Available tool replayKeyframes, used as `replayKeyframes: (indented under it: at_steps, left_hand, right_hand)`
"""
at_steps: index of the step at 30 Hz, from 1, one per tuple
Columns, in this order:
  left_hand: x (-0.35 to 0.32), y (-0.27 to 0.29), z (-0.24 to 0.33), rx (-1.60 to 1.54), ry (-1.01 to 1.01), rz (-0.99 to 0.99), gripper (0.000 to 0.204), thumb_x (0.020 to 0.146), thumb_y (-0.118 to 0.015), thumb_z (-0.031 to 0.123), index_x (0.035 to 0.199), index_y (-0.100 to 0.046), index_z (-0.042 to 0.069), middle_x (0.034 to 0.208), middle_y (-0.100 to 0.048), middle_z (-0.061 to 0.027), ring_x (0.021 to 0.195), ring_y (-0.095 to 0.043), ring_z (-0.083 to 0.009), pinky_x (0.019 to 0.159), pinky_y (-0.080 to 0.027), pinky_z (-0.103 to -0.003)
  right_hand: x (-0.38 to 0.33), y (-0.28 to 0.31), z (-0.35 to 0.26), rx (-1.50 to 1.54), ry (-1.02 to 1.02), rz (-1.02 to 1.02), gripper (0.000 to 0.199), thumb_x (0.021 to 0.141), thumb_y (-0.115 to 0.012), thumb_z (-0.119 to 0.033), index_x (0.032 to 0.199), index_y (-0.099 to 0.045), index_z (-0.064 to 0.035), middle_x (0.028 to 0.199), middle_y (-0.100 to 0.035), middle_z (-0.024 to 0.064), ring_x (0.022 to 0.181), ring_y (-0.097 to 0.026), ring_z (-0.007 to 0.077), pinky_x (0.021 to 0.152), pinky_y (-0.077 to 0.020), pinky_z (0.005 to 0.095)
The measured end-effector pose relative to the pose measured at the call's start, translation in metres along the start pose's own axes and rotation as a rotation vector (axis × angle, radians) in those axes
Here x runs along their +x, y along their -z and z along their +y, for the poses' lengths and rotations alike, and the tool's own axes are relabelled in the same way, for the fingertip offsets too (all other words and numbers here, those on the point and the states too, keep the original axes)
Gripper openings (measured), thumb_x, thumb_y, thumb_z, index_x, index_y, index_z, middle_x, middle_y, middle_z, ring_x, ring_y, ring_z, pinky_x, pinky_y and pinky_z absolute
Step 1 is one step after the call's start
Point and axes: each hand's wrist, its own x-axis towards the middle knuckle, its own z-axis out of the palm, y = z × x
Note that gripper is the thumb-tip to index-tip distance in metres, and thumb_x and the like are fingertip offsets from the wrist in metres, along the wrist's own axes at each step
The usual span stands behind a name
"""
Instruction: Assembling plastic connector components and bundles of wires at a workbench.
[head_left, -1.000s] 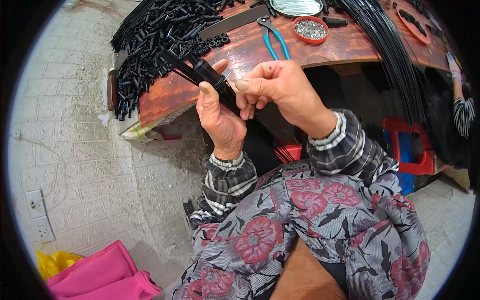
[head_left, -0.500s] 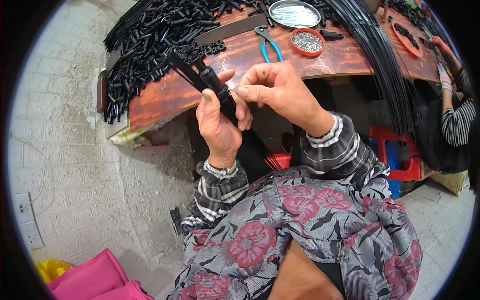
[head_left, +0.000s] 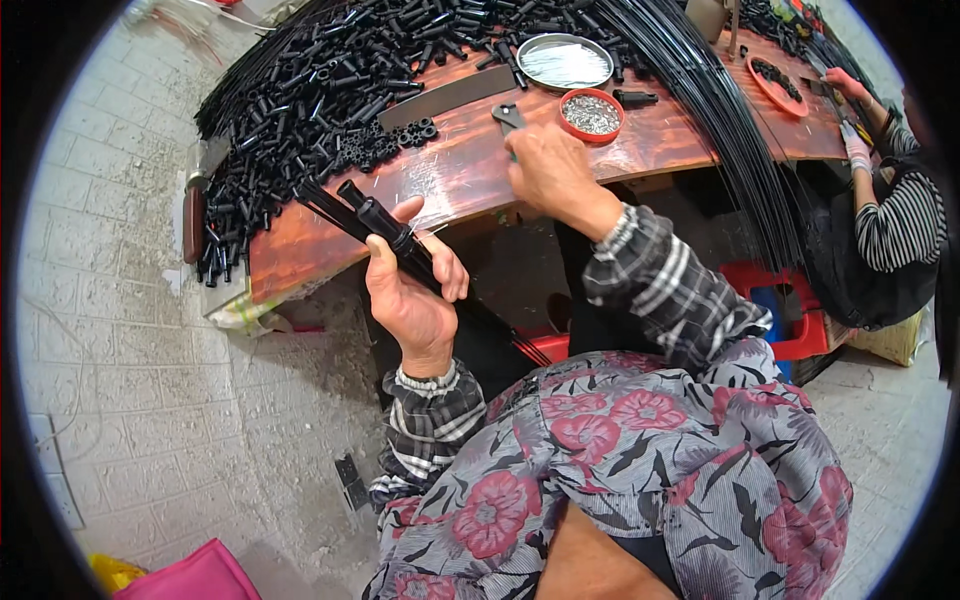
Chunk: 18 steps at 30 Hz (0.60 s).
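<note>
My left hand [head_left: 412,308] is closed round a bundle of thin black rods [head_left: 328,210] with black plastic tubes [head_left: 376,217] among them, slanting up to the left above the table's front edge. A thin pale strip [head_left: 432,232] sticks out beside the tube, near my fingers. Over the table, my right hand [head_left: 556,178] has its fingers curled over the handles of a pair of pliers [head_left: 508,117]. The grey plier head shows past my knuckles, while the blue handles are mostly hidden under the hand.
Black tubes [head_left: 330,90] are heaped at the back left, beside a long flat blade [head_left: 445,97]. A round tray of white strips [head_left: 566,62] and a red dish of small metal pieces [head_left: 591,116] stand behind my right hand. Long black rods [head_left: 735,150] hang over the edge; a co-worker's gloved hands [head_left: 856,147] are far right.
My right hand has left the tube and moved up and right onto the pliers. My left hand, still holding the bundle, sits lower and further left in view.
</note>
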Motion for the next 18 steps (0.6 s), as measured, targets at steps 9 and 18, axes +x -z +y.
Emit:
replayKeyframes:
  at_steps: [9, 18]
  left_hand:
    - [0.009, 0.008, -0.005, -0.056, 0.064, 0.004, 0.078, 0.082, -0.019, 0.065, 0.11, -0.043, -0.003, 0.047, -0.04, -0.0031, 0.034, -0.033, -0.012, 0.034, -0.028, -0.025]
    - [0.009, 0.004, -0.007, 0.03, 0.155, 0.083, 0.08, 0.081, -0.019, 0.067, 0.105, -0.048, -0.004, 0.045, -0.039, -0.0014, 0.034, -0.032, -0.0115, 0.034, -0.028, -0.025]
  right_hand:
    - [-0.023, 0.015, 0.003, -0.194, 0.144, -0.014, 0.055, 0.053, -0.076, -0.024, 0.092, -0.045, -0.0018, 0.084, -0.05, 0.0137, 0.077, -0.055, 0.03, 0.06, -0.0468, 0.0374]
    - [-0.055, 0.032, 0.013, 0.557, 0.122, -0.147, 0.03, 0.063, -0.058, -0.002, 0.091, -0.05, 0.0, 0.076, -0.052, 0.0134, 0.066, -0.053, 0.0259, 0.061, -0.0418, 0.0342]
